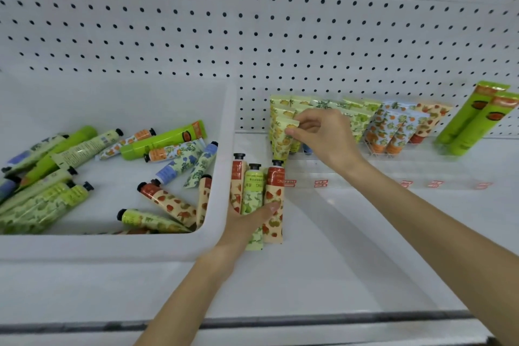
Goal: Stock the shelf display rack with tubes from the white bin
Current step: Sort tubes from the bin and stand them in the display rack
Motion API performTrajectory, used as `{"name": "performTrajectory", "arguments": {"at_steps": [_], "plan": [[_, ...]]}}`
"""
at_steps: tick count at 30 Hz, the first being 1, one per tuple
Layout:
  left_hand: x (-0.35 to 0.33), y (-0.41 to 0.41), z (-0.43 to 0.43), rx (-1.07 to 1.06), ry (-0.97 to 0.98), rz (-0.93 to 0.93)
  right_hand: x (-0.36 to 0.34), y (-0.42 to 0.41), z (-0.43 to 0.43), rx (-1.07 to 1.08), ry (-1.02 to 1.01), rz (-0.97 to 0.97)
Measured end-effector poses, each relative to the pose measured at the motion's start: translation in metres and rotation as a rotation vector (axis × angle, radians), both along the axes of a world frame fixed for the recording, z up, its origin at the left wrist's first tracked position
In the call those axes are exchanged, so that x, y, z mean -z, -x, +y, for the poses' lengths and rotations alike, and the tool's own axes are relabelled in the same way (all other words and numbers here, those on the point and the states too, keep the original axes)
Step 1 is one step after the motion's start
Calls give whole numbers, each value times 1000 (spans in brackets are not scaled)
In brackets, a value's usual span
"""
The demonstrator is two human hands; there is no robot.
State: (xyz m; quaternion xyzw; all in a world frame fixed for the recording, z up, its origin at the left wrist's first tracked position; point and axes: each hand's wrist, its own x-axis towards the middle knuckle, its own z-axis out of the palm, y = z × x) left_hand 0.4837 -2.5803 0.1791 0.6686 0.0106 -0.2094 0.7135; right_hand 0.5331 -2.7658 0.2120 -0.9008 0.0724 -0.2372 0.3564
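One white bin (112,247): it stands on the shelf (337,261) at your left, just beside the rack, so the reach from one to the other is short. Inside lie many loose tubes (157,146), mixed in pattern and pointing every way; much stock remains, I judge.
Display rack (373,174): clear, set against the pegboard (252,22). The tubes in it stand in rows by pattern, flat end up and leaning back: yellow at the left, then green, orange, red. Sorting by pattern seems to be the rule you follow.
Tall green tubes (474,118): two, leaning on the pegboard to the right of the rack, outside it.
Left hand (247,219): your fingers and thumb are curled round three tubes (254,191), caps up, between bin and rack. You hold them as a ready supply, I think, so the other hand need not reach into the bin each time.
Right hand (323,132): thumb and fingers pinch the flat top of a yellow tube (282,140) at the front of the yellow row. Whether its cap end sits in the rack, I cannot tell.
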Motion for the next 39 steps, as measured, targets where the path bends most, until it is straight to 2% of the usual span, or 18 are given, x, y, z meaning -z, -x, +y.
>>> {"name": "performTrajectory", "arguments": {"at_steps": [9,25,28,31,34,39], "plan": [[-1,0,0,11,41,10,-2,-1,0,-22,3,35],[7,1,3,-1,56,11,-3,24,-7,3,-125,93],[9,1,3,-39,31,-7,-6,51,-3,-58,-275,116],[9,2,0,-30,52,-13,-4,78,4,-131,-470,234],[10,7,-7,54,65,-35,4,96,7,-154,-583,285],[7,23,-31,190,118,-68,13,117,0,-97,-682,257]]}}
